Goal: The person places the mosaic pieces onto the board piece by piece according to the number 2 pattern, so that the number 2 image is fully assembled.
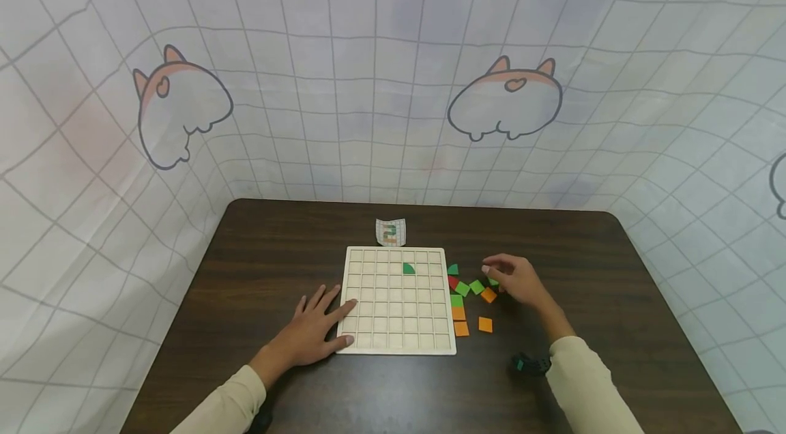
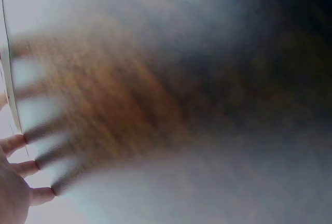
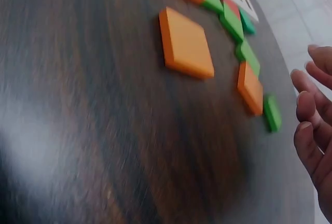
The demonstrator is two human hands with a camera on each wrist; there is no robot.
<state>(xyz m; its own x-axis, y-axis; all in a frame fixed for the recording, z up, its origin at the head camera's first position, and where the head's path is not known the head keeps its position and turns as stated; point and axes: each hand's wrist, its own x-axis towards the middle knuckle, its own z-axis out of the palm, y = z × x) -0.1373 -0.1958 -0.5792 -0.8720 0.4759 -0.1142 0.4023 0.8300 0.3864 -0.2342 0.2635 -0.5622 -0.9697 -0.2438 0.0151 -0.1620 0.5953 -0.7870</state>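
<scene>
A white gridded board (image 1: 396,328) lies on the table, with one dark green quarter-round tile (image 1: 409,269) in a cell near its top. My left hand (image 1: 309,336) rests with spread fingers at the board's left edge, thumb and forefinger reaching over the rim. To the right of the board, my right hand (image 1: 522,281) hovers at the outer end of the loose tiles, fingers loosely bent. A light green tile (image 3: 271,112) lies just beside its fingertips in the right wrist view, where no tile shows between the fingers. An orange square tile (image 3: 187,45) lies nearer that camera.
Several green, orange and red tiles sit along the board's right side, including an orange one (image 1: 461,329) against its edge. A small card with a coloured pattern (image 1: 390,233) stands behind the board. A black strapped device (image 1: 529,365) is by the right wrist. Grid-patterned cloth surrounds the table.
</scene>
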